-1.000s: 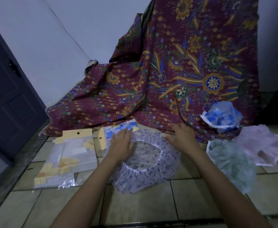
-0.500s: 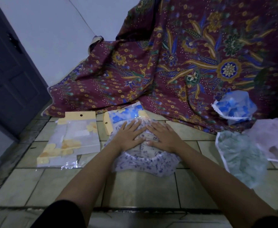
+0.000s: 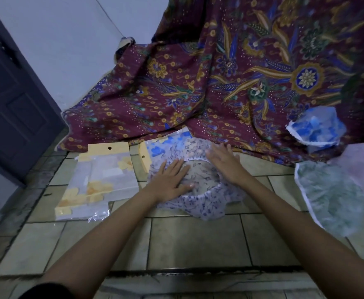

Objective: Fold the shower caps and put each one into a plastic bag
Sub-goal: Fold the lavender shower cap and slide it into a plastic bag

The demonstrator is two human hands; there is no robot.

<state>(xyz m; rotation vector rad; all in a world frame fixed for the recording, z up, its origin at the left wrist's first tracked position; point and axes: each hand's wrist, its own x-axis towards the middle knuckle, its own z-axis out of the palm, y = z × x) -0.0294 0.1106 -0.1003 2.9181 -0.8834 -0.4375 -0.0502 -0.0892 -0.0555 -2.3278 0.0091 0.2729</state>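
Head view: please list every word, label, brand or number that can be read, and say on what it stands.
No text can be read.
The yellow header card shows only a punched hole.
The purple-print shower cap and the maroon cloth carry patterns, no letters.

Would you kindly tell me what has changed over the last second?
Half a second ago both hands pressed side by side on the middle of the purple-print shower cap. Now the right hand has slid away to its far right edge, and the cap's opening shows again; the left hand still presses flat on its left side. The yellow bagged cap and the green cap lie as before.
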